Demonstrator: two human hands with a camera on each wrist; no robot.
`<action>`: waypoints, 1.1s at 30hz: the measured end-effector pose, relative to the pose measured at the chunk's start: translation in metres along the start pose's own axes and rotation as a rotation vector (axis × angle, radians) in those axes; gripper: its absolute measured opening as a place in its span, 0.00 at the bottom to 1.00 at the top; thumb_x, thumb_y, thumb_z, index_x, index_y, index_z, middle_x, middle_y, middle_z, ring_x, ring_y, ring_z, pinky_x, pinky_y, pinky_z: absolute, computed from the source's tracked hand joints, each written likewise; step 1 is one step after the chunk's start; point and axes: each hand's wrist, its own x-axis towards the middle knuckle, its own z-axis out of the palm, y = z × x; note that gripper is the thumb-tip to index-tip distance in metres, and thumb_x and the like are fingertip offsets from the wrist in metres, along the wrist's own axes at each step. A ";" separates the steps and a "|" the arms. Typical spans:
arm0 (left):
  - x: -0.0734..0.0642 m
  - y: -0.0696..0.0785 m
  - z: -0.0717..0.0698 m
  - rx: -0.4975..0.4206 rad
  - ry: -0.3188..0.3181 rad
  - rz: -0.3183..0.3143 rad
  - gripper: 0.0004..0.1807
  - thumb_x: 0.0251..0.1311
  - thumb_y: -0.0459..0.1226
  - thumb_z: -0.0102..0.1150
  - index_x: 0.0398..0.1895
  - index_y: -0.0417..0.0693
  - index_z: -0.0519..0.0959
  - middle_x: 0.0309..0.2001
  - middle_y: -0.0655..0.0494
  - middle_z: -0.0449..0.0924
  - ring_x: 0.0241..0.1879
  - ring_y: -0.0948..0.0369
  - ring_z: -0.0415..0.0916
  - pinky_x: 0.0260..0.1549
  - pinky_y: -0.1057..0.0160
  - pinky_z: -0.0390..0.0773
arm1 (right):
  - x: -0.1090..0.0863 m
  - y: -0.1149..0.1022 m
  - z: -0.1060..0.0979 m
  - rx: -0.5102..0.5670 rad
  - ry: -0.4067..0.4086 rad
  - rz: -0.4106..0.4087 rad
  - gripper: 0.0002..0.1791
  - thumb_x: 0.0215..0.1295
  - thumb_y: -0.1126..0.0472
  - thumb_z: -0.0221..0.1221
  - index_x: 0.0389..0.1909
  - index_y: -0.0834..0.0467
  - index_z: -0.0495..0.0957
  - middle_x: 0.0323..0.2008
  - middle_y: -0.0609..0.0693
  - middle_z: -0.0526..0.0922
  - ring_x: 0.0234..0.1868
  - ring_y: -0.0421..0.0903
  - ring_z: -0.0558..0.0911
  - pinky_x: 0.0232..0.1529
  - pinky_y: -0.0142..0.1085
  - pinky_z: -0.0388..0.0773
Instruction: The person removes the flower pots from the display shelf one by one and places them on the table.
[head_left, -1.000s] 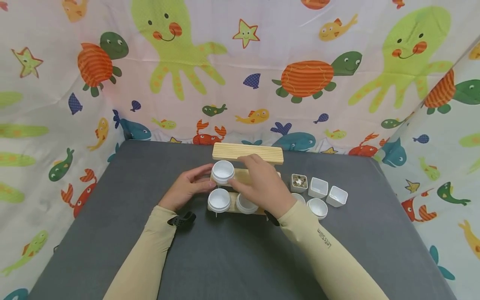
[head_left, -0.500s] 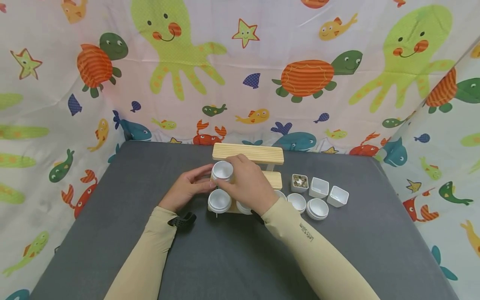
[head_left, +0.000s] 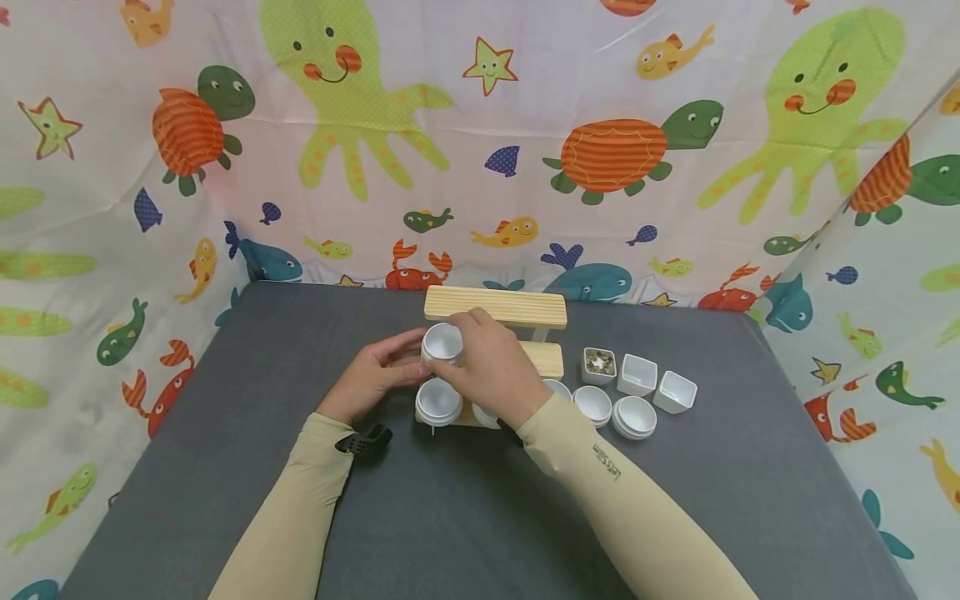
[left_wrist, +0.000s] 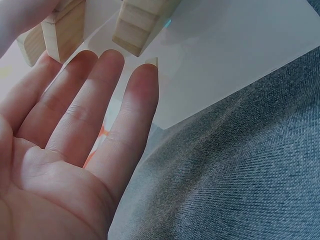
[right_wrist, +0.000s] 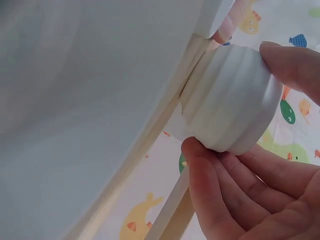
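Observation:
A white ribbed round pot [head_left: 442,343] stands at the left end of the middle tier of a small wooden stepped stand [head_left: 495,307]. My right hand [head_left: 493,367] grips it, thumb on one side and fingertips on the other; the right wrist view shows the ribbed pot [right_wrist: 232,100] between them. At the stand's left end is my left hand [head_left: 378,377], its fingers extended by the wooden tier ends and a clear side panel [left_wrist: 200,65]. Another white round pot [head_left: 438,402] sits on the front tier, and one [head_left: 486,417] beside it is mostly hidden by my right hand.
Right of the stand, white round pots [head_left: 634,417] stand near two white square pots [head_left: 637,375] and a square pot with speckled filling [head_left: 599,365]. Grey cloth [head_left: 450,517] covers the table. A printed sea-animal curtain [head_left: 450,150] encloses the back and sides.
My right hand has moved left along the stand and now grips the middle-tier pot, which has shifted slightly left. My left hand has stayed in place.

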 end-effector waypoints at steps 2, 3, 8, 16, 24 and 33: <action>0.001 0.000 0.001 0.001 0.000 -0.002 0.37 0.68 0.50 0.74 0.79 0.65 0.73 0.76 0.55 0.76 0.71 0.50 0.81 0.63 0.46 0.85 | -0.001 0.000 -0.001 -0.009 -0.001 0.004 0.35 0.66 0.44 0.75 0.68 0.56 0.79 0.59 0.55 0.83 0.53 0.51 0.87 0.57 0.50 0.90; 0.001 0.000 0.002 0.002 0.000 -0.004 0.37 0.68 0.50 0.75 0.79 0.66 0.73 0.76 0.56 0.76 0.71 0.51 0.81 0.63 0.45 0.85 | -0.002 0.000 -0.002 -0.013 0.001 0.004 0.35 0.66 0.44 0.75 0.68 0.56 0.79 0.59 0.55 0.83 0.53 0.51 0.87 0.56 0.50 0.90; 0.003 0.000 0.004 0.003 -0.005 -0.007 0.36 0.67 0.50 0.75 0.78 0.67 0.74 0.75 0.56 0.77 0.71 0.51 0.81 0.63 0.46 0.86 | -0.008 0.001 -0.009 -0.013 0.019 0.001 0.35 0.66 0.43 0.75 0.67 0.57 0.80 0.59 0.55 0.84 0.52 0.51 0.86 0.55 0.50 0.90; 0.002 0.003 0.004 0.021 0.009 -0.020 0.37 0.68 0.49 0.75 0.79 0.66 0.73 0.75 0.53 0.76 0.72 0.50 0.80 0.60 0.52 0.88 | -0.021 0.011 -0.025 -0.043 0.032 0.020 0.33 0.66 0.45 0.76 0.66 0.57 0.81 0.58 0.54 0.84 0.53 0.51 0.86 0.56 0.50 0.90; 0.003 0.002 0.003 0.040 0.037 -0.039 0.39 0.65 0.51 0.77 0.78 0.67 0.73 0.75 0.52 0.76 0.71 0.49 0.81 0.60 0.54 0.88 | -0.041 0.033 -0.042 -0.053 0.085 0.068 0.33 0.64 0.45 0.77 0.64 0.57 0.81 0.58 0.55 0.85 0.55 0.53 0.86 0.56 0.51 0.89; 0.002 0.002 0.003 0.034 0.033 -0.028 0.39 0.65 0.50 0.77 0.79 0.66 0.73 0.74 0.51 0.77 0.70 0.49 0.81 0.58 0.57 0.89 | -0.072 0.066 -0.068 -0.074 0.195 0.080 0.34 0.62 0.48 0.78 0.64 0.61 0.81 0.58 0.57 0.85 0.57 0.55 0.86 0.57 0.54 0.87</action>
